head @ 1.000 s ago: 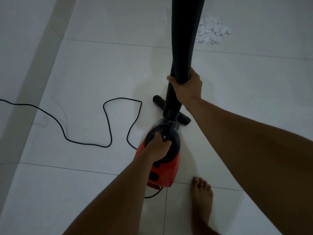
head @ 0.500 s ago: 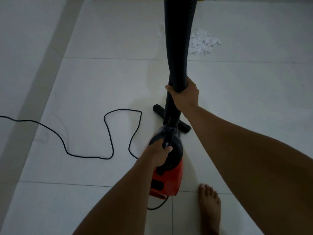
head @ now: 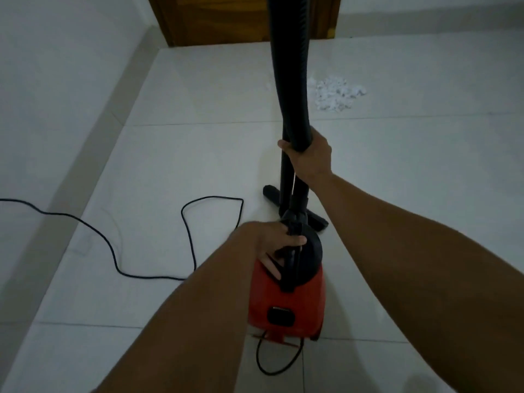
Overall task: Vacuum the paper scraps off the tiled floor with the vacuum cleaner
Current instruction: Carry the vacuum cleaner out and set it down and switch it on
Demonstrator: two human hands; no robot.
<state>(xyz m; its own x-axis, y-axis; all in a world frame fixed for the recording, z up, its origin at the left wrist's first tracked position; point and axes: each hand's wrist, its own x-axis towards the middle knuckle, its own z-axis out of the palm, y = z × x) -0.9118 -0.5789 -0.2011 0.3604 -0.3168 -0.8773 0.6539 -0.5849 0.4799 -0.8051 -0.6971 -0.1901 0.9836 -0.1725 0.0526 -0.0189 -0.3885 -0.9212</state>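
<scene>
A red and black vacuum cleaner (head: 286, 302) stands on the white tiled floor (head: 198, 154) in front of me. My left hand (head: 272, 245) grips the black carry handle on its top. My right hand (head: 309, 157) is closed around the black ribbed hose (head: 289, 66) and the wand, which rise out of the top of the view. The black floor nozzle (head: 270, 192) rests flat on the tile just beyond the body. A heap of white paper scraps (head: 336, 95) lies farther off, to the right of the hose, apart from the nozzle.
The black power cord (head: 187, 236) loops over the tiles to the left and runs off the left edge; another loop lies behind the body. A grey floor border and white wall (head: 56, 66) run along the left. A brown wooden door (head: 215, 18) stands at the far end.
The view has tilted up, so the door is now in sight and my bare foot is out of frame. The vacuum body and my left hand sit closer to me.
</scene>
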